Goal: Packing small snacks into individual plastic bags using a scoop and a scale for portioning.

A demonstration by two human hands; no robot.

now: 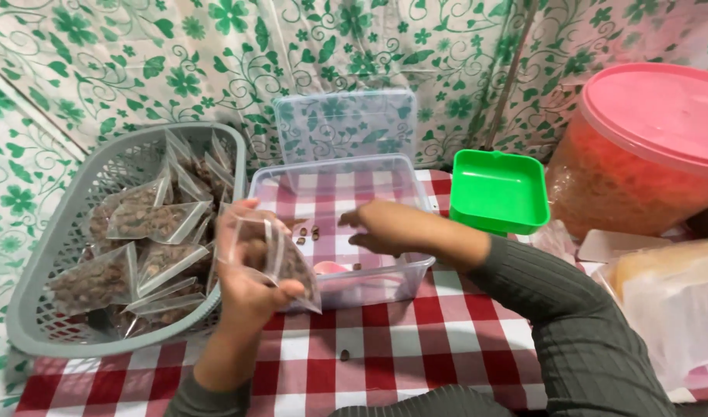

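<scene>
My left hand [246,289] holds a small clear plastic bag [280,259] partly filled with small brown pieces, just in front of the clear plastic box [419,193]. My right hand [385,229] reaches into that box, fingers pinched near a few loose brown pieces [307,234] on its bottom; what it grips is too small to see. A pink scoop [332,269] lies inside the box under my wrist.
A grey basket [45,309] at left holds several filled bags. The box's clear lid [346,123] leans against the floral back cloth. A green tub [499,191] and a large pink-lidded jar [647,147] stand at right. One brown piece [344,355] lies on the red checked cloth.
</scene>
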